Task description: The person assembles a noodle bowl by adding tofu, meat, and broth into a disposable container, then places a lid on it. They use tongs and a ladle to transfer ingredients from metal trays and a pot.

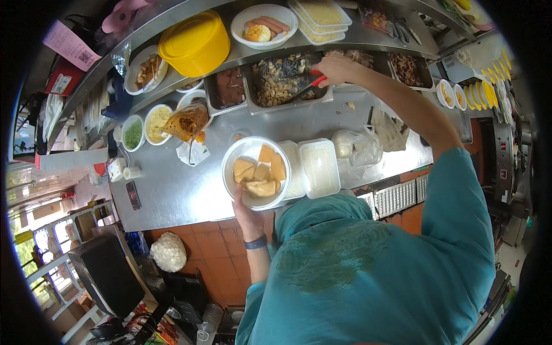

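Note:
My left hand [247,214] grips the near rim of a white round bowl [244,150], with its fingers partly hidden under it. Chunks of tan, fried-looking tofu [260,188] and smooth orange-brown slices [278,167] lie inside. My right arm stretches to the back of the counter, where my right hand [340,70] is closed around red-handled tongs [318,79]. Their dark ends reach into a metal tray [293,104] of chopped brown and dark food [276,80]. Whether the tongs pinch any food cannot be made out.
Beside the bowl stand lidded rectangular containers [319,167] and a plastic bag [365,150]. Tubs of chopped greens [133,133] and minced garlic-like food [155,123] sit left. Overhead, a shelf [230,62] carries a yellow tub [194,45] and a sausage-and-egg bowl [237,23].

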The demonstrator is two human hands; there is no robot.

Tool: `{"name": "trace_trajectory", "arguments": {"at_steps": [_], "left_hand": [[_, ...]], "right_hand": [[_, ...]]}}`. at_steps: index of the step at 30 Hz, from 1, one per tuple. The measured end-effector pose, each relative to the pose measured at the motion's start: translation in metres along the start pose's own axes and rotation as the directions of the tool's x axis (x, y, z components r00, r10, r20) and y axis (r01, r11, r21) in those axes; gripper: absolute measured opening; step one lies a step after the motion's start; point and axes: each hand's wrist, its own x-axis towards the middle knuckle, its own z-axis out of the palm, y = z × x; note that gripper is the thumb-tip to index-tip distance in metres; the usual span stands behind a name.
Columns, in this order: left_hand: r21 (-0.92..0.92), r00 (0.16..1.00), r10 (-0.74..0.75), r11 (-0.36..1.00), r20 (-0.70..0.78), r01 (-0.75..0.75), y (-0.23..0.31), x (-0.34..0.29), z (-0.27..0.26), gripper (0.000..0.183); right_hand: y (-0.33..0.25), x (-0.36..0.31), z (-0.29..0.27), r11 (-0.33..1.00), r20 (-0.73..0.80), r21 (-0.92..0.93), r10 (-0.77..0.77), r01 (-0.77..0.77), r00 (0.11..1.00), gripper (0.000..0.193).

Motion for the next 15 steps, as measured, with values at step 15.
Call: {"name": "trace_trajectory", "arguments": {"at_steps": [15], "left_hand": [[-0.037, 0.996, 0.05, 0.998, 0.072, -0.047, 0.002, 0.022, 0.018, 0.055]], "right_hand": [[-0.028, 0.026, 0.04, 0.99, -0.02, 0.137, 0.041, -0.038, 0.999, 0.038]]}}
